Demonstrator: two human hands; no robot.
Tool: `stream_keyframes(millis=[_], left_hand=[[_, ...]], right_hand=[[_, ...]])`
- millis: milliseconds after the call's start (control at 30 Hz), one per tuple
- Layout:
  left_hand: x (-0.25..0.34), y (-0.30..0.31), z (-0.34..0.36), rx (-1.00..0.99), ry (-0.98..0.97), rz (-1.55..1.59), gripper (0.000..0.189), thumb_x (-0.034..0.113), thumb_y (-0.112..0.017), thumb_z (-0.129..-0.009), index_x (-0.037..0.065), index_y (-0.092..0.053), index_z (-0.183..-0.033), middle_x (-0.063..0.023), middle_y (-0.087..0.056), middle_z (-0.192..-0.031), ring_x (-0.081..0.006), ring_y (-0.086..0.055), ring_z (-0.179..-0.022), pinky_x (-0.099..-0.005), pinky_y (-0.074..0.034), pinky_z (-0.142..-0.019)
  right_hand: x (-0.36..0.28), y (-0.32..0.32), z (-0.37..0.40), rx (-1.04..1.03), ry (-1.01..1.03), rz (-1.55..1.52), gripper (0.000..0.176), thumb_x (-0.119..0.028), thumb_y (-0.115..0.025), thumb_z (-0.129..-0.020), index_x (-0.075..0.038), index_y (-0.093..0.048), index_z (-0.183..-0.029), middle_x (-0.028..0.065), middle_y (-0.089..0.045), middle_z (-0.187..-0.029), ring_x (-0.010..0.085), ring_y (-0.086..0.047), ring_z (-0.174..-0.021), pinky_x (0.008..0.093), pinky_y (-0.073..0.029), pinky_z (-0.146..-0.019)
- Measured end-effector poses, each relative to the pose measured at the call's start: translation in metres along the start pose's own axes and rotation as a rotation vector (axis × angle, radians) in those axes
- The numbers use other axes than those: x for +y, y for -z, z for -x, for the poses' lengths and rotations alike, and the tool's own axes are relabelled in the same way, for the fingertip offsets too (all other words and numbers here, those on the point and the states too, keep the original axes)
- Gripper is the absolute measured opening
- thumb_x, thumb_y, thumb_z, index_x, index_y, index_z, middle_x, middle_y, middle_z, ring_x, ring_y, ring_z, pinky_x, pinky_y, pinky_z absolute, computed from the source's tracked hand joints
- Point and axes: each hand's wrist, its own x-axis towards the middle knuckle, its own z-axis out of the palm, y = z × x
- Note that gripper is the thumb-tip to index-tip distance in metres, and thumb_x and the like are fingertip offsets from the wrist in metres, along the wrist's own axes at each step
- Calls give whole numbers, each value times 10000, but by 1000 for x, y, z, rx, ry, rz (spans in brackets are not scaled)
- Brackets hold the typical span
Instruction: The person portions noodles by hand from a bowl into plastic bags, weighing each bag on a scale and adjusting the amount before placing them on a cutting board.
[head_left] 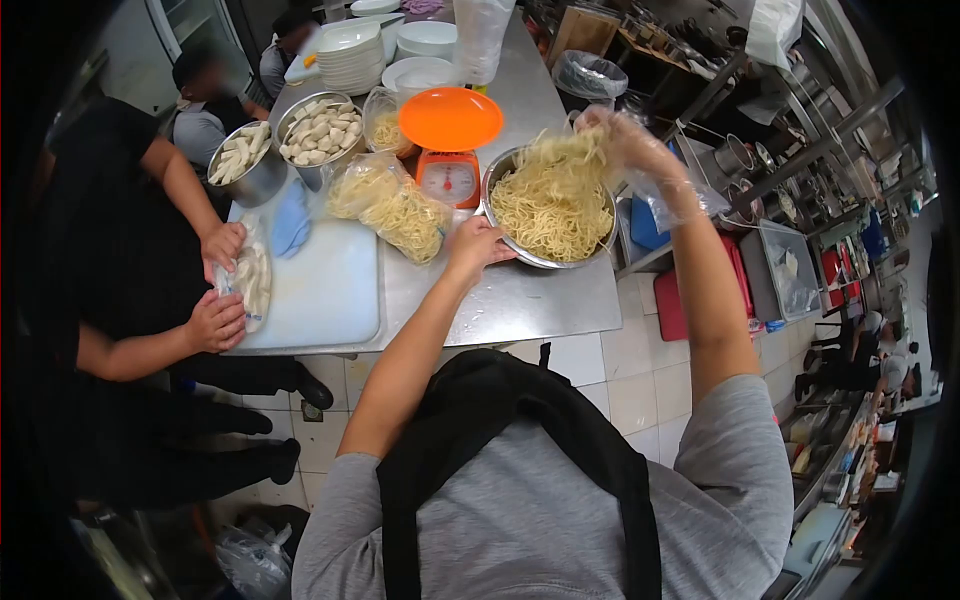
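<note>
A large metal bowl (493, 212) full of yellow noodles (548, 215) stands near the right end of the steel table. My left hand (478, 247) is closed on the bowl's near left rim. In a clear plastic glove, my right hand (632, 142) lifts a clump of noodles above the bowl's far right side; strands hang down, a little blurred. Left of the bowl lie plastic bags of noodles (410, 225). Behind my left hand is an orange kitchen scale (448, 180) with a round dial and an orange plate (451, 119) on top.
At the left, a co-worker's hands (222, 285) press a plastic bag of pale pieces beside a white cutting board (330, 290). Metal pots (322, 150) of white pieces and stacked plates (350, 60) stand behind. A lined bin (590, 75) is beyond the table's far right edge.
</note>
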Motion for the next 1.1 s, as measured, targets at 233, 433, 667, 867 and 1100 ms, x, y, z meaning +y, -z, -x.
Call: stream_keyframes(millis=[233, 433, 667, 867, 1100], left_hand=[[2, -5, 5, 4, -17, -30, 131, 80, -483, -871, -33, -463, -934, -156, -582, -880, -220, -628, -718, -305, -552, -655], [5, -6, 5, 24, 17, -40, 130, 62, -486, -866, -27, -460, -957, -148, -591, -845, -216, -630, -653, -310, -563, -598], [5, 3, 10, 7, -17, -196, 182, 93, -526, -852, -29, -459, -968, -158, -591, -869, -203, -627, -617, -300, -557, -583], [118, -13, -25, 341, -927, -1137, 432, 174, -661, -745, -9, -476, -1090, -172, -555, -995, -289, -553, -951, -353, -449, -791], [288, -45, -220, 539, -1064, -1548, 669, 350, -663, -724, 11, -385, -1229, -204, -414, -1252, -410, -362, -1181, -506, -346, -935]], right_hand=[[56, -106, 25, 128, -202, 265, 729, -252, -809, -577, -37, -483, -1193, 161, -577, -1117, 262, -567, -994, 357, -452, -845], [-5, -32, 1, 40, -213, 84, 682, -397, -766, -611, -6, -538, -1122, 188, -613, -1022, 306, -591, -943, 351, -461, -806], [47, -113, -8, -134, -199, 504, 726, -565, -422, -834, -98, -276, -1370, 172, -226, -1426, 357, -198, -1314, 453, -192, -1061], [9, -140, 27, -38, -303, 543, 619, -522, -354, -871, -267, -173, -1405, 98, -92, -1476, 375, -66, -1341, 683, -125, -969], [13, -147, 25, 67, -295, 510, 630, -512, -361, -873, -240, -169, -1407, 110, -152, -1462, 377, -112, -1333, 655, -165, -982]])
